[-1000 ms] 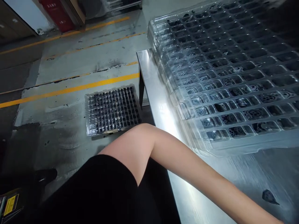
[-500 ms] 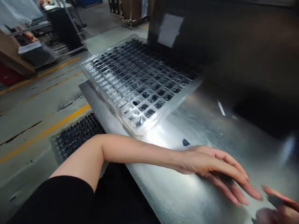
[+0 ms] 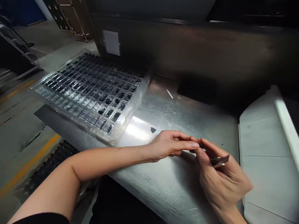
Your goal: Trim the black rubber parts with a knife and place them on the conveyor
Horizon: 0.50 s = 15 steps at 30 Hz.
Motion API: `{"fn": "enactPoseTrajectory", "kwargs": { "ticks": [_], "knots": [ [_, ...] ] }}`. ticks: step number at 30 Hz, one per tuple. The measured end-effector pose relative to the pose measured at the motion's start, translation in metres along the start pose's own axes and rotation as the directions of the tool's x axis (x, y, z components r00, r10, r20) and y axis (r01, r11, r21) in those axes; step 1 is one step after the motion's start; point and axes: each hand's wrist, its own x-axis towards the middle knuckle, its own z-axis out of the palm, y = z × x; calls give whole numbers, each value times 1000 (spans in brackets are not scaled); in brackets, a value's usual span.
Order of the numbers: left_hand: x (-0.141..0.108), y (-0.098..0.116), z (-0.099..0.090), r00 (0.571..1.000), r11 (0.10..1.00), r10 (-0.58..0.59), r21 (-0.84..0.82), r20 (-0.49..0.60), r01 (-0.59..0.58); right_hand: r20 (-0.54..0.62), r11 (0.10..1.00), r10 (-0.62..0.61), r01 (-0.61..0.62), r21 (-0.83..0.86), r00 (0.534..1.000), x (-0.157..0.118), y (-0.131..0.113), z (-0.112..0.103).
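My left hand (image 3: 169,144) reaches across the metal table with its fingers pinched together at the tips. Those tips meet the fingertips of my right hand (image 3: 220,177), and whatever lies between them is too small and hidden to name. A thin flat dark piece (image 3: 220,160) with a pale edge sticks out of my right hand, held against the palm under the curled fingers. Left of the hands, a small dark fragment (image 3: 153,129) rests on the table. A clear plastic tray (image 3: 116,137) of many cells, most with small dark parts in them, stands farther left.
A white bin (image 3: 261,140) stands at the right. Toward the back of the metal table (image 3: 149,183) lie a thin white stick (image 3: 169,93) and a dark flat shape (image 3: 197,90). Another tray of dark parts (image 3: 46,168) sits lower, beside the table edge.
The view has swung right, bringing the white bin in. My left hand had its fingers spread; now they are pinched. My right hand has come from the corner to meet it.
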Motion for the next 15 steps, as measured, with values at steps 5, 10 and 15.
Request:
{"fn": "enactPoseTrajectory", "kwargs": {
  "ticks": [5,10,15],
  "knots": [
    [2,2,-1,999,999,22,31,-34,-21,55,986,-101,92,135,993,4,-4,0],
    [4,10,-3,972,953,223,226,-81,-200,30,959,36,-43,281,999,15,-16,1],
    [1,10,-4,917,832,384,470,-103,-295,94,894,261,-277,352,961,19,-13,3]
  ]
}}
